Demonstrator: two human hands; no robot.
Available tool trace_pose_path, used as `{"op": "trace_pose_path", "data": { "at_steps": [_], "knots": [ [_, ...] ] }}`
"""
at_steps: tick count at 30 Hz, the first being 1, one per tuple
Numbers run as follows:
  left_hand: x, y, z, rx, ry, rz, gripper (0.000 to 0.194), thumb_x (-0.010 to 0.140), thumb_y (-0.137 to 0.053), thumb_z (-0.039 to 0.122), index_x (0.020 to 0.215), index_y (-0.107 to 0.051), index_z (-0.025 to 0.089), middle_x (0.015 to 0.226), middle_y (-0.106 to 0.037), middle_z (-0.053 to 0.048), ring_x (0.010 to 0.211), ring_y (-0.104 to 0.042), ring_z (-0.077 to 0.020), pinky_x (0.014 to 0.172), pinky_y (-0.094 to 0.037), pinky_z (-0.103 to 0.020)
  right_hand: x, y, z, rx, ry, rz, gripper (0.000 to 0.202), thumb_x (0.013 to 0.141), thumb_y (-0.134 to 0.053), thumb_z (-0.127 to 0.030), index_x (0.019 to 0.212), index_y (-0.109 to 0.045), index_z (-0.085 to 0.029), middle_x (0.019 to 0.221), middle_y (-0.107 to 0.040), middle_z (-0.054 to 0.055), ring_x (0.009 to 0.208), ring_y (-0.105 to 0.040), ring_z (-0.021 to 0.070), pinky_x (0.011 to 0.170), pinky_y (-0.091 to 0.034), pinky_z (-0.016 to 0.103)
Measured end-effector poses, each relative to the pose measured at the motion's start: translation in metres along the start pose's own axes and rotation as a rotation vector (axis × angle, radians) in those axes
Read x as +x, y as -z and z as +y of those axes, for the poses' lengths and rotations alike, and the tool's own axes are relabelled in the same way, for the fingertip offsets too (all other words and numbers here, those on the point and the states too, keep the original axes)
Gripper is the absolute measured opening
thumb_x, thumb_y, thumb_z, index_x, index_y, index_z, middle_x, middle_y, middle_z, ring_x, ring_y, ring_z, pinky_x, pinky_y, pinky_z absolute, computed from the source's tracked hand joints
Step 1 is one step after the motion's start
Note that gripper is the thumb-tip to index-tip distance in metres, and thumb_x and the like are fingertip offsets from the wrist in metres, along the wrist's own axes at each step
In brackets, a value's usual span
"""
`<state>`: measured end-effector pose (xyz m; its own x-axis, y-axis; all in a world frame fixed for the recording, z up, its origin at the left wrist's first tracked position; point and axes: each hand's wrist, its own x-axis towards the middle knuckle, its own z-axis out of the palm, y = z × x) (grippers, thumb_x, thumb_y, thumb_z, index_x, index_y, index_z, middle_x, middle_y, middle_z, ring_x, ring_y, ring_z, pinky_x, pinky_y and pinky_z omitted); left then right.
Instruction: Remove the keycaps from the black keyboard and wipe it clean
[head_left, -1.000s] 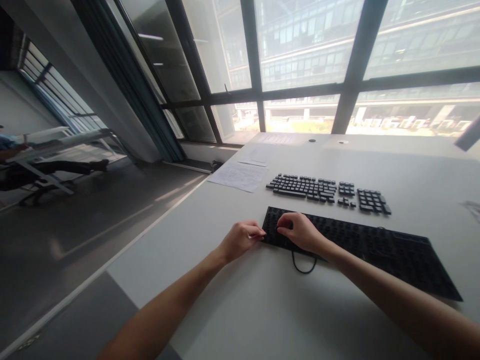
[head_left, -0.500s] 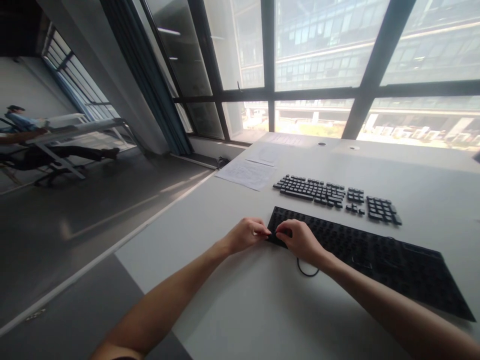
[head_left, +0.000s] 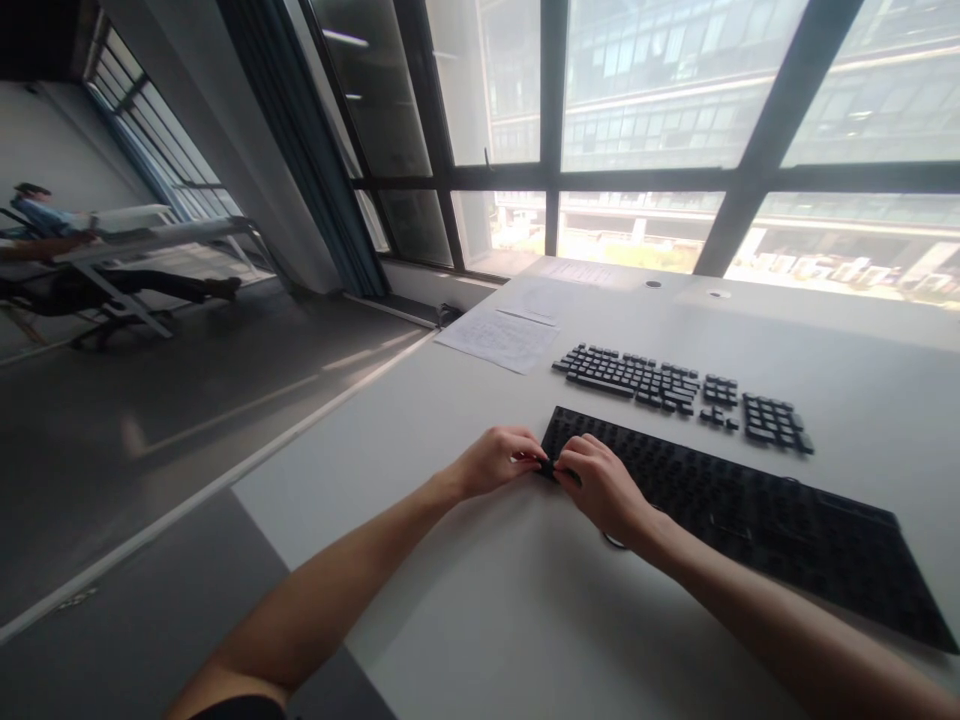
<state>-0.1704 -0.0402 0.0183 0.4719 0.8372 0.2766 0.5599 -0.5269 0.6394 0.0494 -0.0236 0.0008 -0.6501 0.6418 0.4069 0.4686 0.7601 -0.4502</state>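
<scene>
A black keyboard base [head_left: 750, 510] without keycaps lies slanted across the white desk. At its left end my left hand [head_left: 499, 460] has its fingers pinched on a small dark piece [head_left: 547, 467]. My right hand [head_left: 604, 485] reaches over the base's left part, its thumb and fingertips pressed together beside that piece; whether they hold anything is hidden. Behind the base, loose black keycaps [head_left: 630, 375] are laid out in keyboard order. Part of a thin dark cable loop [head_left: 615, 541] shows beneath my right wrist.
Printed sheets [head_left: 499, 338] lie on the desk [head_left: 420, 420] to the left of the keycaps. Windows stand behind the desk. At the far left a person [head_left: 45, 215] sits at another table [head_left: 165, 238].
The view has shifted slightly. Both hands stay at the left end of the base, and the dark piece between the fingertips shows more. The right hand now covers more of the cable loop.
</scene>
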Motion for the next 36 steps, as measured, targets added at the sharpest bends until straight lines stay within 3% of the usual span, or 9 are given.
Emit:
{"op": "trace_pose_path", "data": {
  "at_steps": [12,27,36],
  "knots": [
    [0.003,-0.001,0.003,0.002,0.016,0.013,0.014,0.088,-0.064,0.021,0.093,-0.077,0.019,0.093,-0.072,-0.006,0.081,-0.066,-0.0161,0.077,-0.052,-0.027,0.0,0.004,-0.004,-0.181,0.036,-0.046,0.024,0.096,-0.057,-0.017,0.073,-0.063,-0.02,0.085,-0.063,0.005,0.085,-0.051,0.0188,0.08,-0.039,0.031],
    [0.007,0.003,0.006,-0.056,0.03,-0.021,0.015,0.088,-0.063,0.023,0.094,-0.076,0.018,0.096,-0.07,-0.007,0.084,-0.066,-0.0152,0.074,-0.056,-0.024,-0.004,0.008,-0.006,-0.233,0.033,-0.064,0.022,0.096,-0.054,-0.021,0.079,-0.066,-0.019,0.088,-0.063,0.006,0.087,-0.051,0.0197,0.077,-0.039,0.032],
    [0.009,0.005,-0.003,-0.047,0.124,0.043,0.024,0.093,-0.058,0.032,0.103,-0.074,0.018,0.099,-0.071,-0.007,0.084,-0.068,-0.0148,0.067,-0.056,-0.021,0.0,0.021,0.005,-0.053,-0.021,0.077,0.022,0.097,-0.053,-0.02,0.084,-0.071,-0.02,0.092,-0.067,0.005,0.09,-0.056,0.0185,0.082,-0.043,0.028]
  ]
}}
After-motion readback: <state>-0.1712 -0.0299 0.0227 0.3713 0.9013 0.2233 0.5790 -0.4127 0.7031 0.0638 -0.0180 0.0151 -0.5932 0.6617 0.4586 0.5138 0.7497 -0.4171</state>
